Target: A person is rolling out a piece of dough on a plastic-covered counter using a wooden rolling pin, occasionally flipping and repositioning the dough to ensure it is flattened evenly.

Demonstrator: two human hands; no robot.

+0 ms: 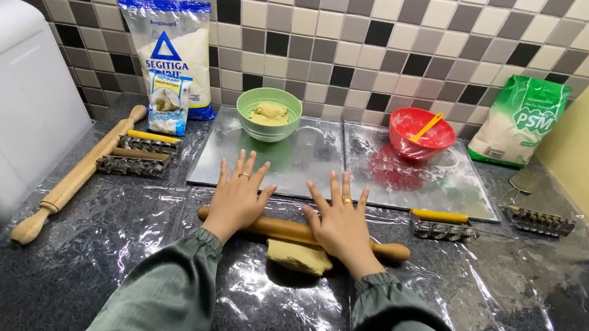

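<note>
On the counter, head view: your two hands lie flat on a wooden rolling pin (303, 232) that lies across a lump of yellow dough (300, 257).
Left hand (238, 200): open, fingers spread, palm pressing the left half of the pin; a ring shows on one finger.
Right hand (340, 224): open as well, palm down on the right half, also ringed.
Dough: just under the pin's middle, on clear plastic sheeting (448, 292) laid over the dark worktop; it looks thick and small, barely flattened.
Progress: judging by that lump, rolling is at an early stage, and most of the spreading is left.
Behind your hands: two metal trays (417, 185) side by side, bare as far as the glare lets you tell.
Further back: a green bowl (268, 114) with more dough, and a red bowl (421, 134) with an orange spatula.
Sides: a second rolling pin (76, 174) at left, and ridged metal moulds (135, 152) near it.
</note>
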